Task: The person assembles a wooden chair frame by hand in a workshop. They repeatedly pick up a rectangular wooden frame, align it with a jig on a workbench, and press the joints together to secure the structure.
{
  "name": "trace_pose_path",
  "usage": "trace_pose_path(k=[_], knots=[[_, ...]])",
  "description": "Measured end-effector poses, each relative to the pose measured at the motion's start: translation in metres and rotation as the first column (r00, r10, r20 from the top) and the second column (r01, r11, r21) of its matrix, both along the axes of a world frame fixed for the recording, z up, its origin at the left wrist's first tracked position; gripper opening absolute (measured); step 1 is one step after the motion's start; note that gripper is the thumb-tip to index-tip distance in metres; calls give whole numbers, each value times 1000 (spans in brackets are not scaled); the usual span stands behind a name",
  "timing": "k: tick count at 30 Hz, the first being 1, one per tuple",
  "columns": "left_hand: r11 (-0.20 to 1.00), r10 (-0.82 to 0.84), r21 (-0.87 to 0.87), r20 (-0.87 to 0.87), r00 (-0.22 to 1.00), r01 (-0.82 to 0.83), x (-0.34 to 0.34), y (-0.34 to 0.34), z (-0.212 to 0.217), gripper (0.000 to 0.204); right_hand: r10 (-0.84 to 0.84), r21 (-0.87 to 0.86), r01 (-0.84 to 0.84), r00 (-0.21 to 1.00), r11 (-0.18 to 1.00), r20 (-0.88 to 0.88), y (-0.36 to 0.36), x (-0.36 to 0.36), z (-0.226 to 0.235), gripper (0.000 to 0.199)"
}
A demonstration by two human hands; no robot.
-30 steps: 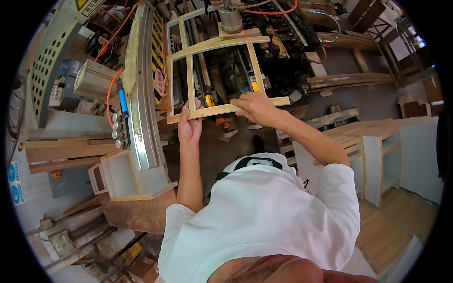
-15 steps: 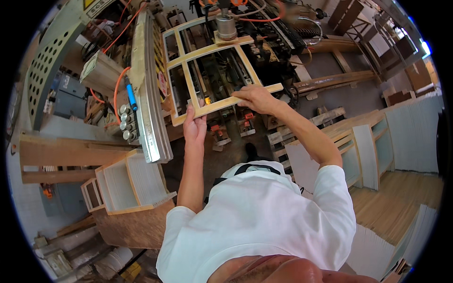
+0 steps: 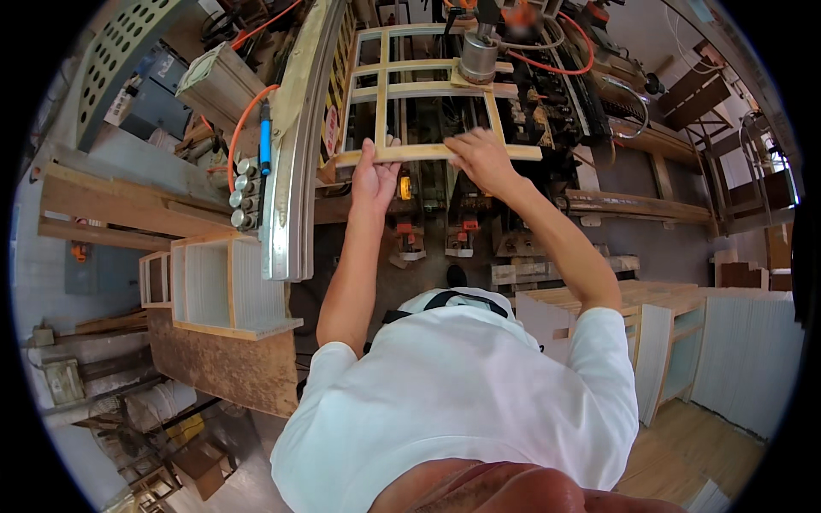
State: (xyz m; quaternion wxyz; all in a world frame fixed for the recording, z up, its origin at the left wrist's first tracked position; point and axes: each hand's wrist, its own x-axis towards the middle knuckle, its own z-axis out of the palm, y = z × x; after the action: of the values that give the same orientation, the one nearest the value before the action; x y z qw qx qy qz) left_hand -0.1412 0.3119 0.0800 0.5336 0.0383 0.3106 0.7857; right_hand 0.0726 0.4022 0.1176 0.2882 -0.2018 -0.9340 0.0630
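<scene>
Head view: my left hand (image 3: 373,178) and right hand (image 3: 481,157) each grip closed on the wooden frame (image 3: 428,85)'s bottom rail; its top is cut off behind the machine (image 3: 547,94).

Reaching both arms forward and up, left hand (image 3: 374,175) gripping with fingers curled, right hand (image 3: 481,156) pressing palm down.

- The wooden frame (image 3: 402,94) was pale, bare timber, sanded smooth and matt.
- The metal cylinder (image 3: 478,56) above it looked dull grey.
- The curved guard rail (image 3: 295,162) was worn, scuffed metal.
- The hoses (image 3: 244,120) were glossy orange plastic.
- The shirt (image 3: 462,402) was white matt cloth.
</scene>
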Motion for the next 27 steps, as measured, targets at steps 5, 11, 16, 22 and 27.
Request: trace_pose_path(k=[5, 11, 16, 22, 27], knots=[[993, -90, -94, -132, 987, 78, 11, 19, 14, 51, -120, 422, 6, 963, 907, 243, 78, -58, 9, 12], [973, -209, -141, -201, 957, 183, 45, 28, 9, 52, -169, 410, -12, 900, 912, 401, 154, -115, 3, 7], [979, -187, -103, -94, 978, 177, 32, 86, -19, 73, 19, 146, -74, 938, 986, 347, 176, -119, -11, 17], [999, -20, 46, 180, 983, 12, 13, 166, -52, 96, 46, 92, -83, 937, 992, 345, 175, -123, -14, 33], [974, 55, 192, 313, 948, -120, 24, 180, -45, 83, 98, 107, -149, 920, 983, 380, 180, -125, -13, 27]])
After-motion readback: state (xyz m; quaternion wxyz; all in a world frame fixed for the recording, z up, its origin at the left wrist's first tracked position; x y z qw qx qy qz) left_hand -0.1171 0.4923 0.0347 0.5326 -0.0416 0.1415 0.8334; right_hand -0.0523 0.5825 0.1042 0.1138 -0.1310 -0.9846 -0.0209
